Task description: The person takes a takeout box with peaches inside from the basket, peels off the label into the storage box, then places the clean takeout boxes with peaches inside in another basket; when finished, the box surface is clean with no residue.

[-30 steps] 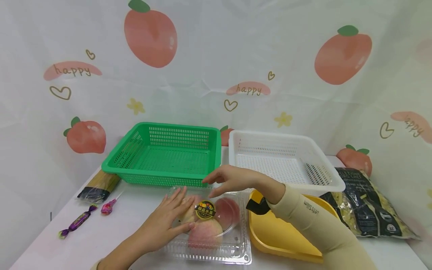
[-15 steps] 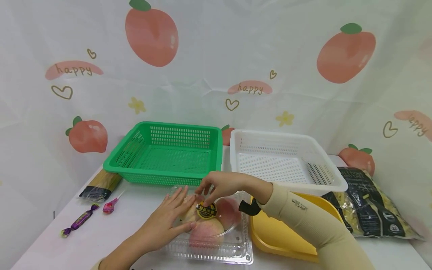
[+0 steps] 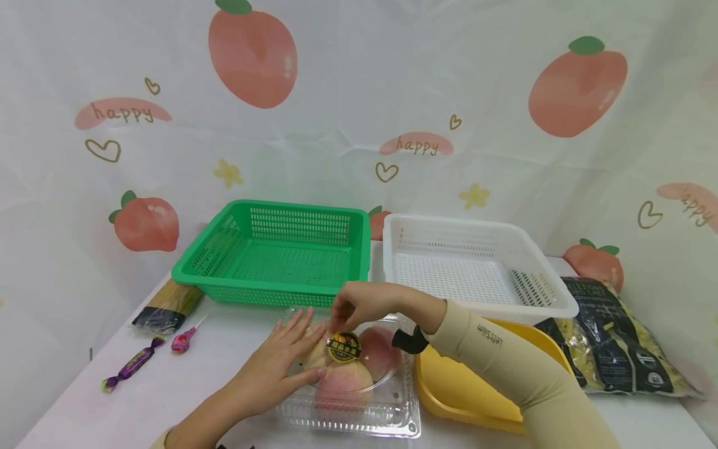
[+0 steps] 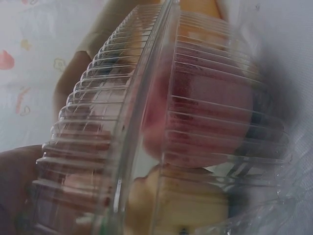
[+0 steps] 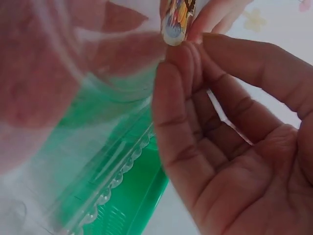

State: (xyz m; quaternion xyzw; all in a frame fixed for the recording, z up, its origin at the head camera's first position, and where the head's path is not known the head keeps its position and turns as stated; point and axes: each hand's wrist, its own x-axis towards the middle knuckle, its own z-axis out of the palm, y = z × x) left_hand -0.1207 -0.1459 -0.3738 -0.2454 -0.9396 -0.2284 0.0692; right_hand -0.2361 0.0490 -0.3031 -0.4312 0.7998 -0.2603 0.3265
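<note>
A clear plastic clamshell box point(image 3: 392, 424) lies on the table with several peaches point(image 3: 343, 390) inside. On its lid is a round black-and-gold sticker point(image 3: 343, 347). My left hand point(image 3: 277, 365) rests flat across the lid's left side, fingers spread. My right hand point(image 3: 359, 305) comes in from the right with curled fingers, thumb and fingertips pinching at the far edge of the sticker. The right wrist view shows those fingertips close together against the sticker point(image 5: 178, 22). Through the ribbed box side, the left wrist view shows a pinkish peach point(image 4: 210, 107).
Behind the box stand a green basket point(image 3: 269, 296) and a white basket point(image 3: 477, 302). A yellow tray point(image 3: 465, 390) sits right of the box, beneath the right forearm. A black pasta bag point(image 3: 617, 349) lies far right. Left are a purple candy point(image 3: 133, 365), a lollipop point(image 3: 182, 341) and a noodle pack point(image 3: 168, 305).
My right hand has come down from above the lid to the sticker, and its fingers have curled in at the edge. My left hand has stayed in place on the lid.
</note>
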